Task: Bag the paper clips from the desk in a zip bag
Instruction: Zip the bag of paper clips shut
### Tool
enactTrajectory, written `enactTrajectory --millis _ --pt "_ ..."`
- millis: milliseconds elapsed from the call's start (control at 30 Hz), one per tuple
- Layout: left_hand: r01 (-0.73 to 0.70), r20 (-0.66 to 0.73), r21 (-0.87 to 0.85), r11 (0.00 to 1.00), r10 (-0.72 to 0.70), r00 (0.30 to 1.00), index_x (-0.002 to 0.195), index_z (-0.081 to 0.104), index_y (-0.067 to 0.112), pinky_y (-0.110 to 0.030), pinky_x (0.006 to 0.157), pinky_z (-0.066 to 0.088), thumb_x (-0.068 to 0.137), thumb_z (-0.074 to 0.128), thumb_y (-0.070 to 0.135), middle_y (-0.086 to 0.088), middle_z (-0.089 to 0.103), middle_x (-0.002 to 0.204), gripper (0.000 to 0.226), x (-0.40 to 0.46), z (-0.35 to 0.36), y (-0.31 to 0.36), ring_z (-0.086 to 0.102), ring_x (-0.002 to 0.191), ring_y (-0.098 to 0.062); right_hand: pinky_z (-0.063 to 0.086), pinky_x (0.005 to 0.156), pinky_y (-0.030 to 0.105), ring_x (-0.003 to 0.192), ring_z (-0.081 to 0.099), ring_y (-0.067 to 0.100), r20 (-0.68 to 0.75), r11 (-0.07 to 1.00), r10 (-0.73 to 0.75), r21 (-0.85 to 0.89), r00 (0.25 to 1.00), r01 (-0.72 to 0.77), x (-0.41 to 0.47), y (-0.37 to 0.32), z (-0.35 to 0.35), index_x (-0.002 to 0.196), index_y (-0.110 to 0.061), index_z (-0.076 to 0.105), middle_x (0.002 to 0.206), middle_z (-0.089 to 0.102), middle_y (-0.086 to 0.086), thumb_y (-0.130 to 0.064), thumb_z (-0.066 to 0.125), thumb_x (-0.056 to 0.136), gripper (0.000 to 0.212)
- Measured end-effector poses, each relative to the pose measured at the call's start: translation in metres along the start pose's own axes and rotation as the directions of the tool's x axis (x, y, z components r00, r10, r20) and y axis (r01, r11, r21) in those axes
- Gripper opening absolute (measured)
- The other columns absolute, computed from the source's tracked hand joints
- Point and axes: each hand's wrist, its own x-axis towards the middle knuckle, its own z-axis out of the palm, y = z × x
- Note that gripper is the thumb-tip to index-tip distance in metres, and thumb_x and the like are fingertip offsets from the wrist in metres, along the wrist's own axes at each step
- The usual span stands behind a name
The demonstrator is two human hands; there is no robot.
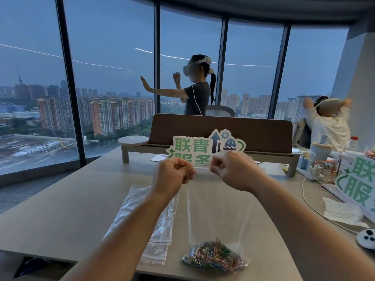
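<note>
A clear zip bag [218, 209] hangs upright above the desk [77, 199], held by its top edge. My left hand [172, 171] pinches the top left corner and my right hand [231, 169] pinches the top right, with the zip strip stretched between them. A heap of coloured paper clips [214, 257] fills the bag's bottom, which rests near the desk's front edge.
A stack of spare clear zip bags [142, 218] lies flat to the left. A green-lettered sign [205, 148] leans on a wooden shelf [221, 134] behind. Cables, a tissue [343, 212] and a white controller [366, 238] sit right. Two people with headsets are beyond.
</note>
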Motion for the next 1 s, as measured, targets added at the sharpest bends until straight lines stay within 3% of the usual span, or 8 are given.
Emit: enactTrajectory --millis 167,367,1000 --pt "-0.002 -0.018 0.014 1.0 0.002 1.0 0.075 0.07 0.004 -0.027 0.061 0.057 0.085 0.067 0.004 -0.007 0.072 0.065 0.011 0.002 -0.001 -0.002 0.067 0.059 -0.013 0.031 0.055 0.021 0.072 0.054 0.011 -0.01 0.999 0.039 -0.013 0.999 -0.039 -0.01 0.019 -0.008 0.077 -0.032 0.055 0.073 0.058 -0.014 -0.033 0.058 0.091 0.014" --pt "0.036 -0.032 -0.028 0.999 -0.037 0.999 0.07 0.068 0.011 -0.029 0.062 0.055 0.086 0.066 0.004 -0.014 0.074 0.073 0.017 0.005 0.002 -0.005 0.068 0.064 -0.019 0.048 0.073 0.037 0.081 0.059 0.02 -0.025 0.991 0.134 -0.022 0.991 -0.134 -0.021 0.045 -0.013 0.082 -0.028 0.06 0.082 0.066 -0.01 -0.036 0.058 0.089 0.011" --pt "0.013 -0.074 0.012 1.0 -0.012 0.997 0.076 0.07 0.008 -0.033 0.069 0.059 0.086 0.067 0.006 -0.013 0.074 0.075 0.01 0.009 0.008 -0.002 0.069 0.068 -0.021 0.05 0.073 0.039 0.077 0.058 0.014 -0.05 0.981 0.193 -0.002 0.98 -0.193 -0.044 0.087 -0.025 0.084 -0.029 0.063 0.076 0.06 -0.016 -0.036 0.059 0.091 0.011"
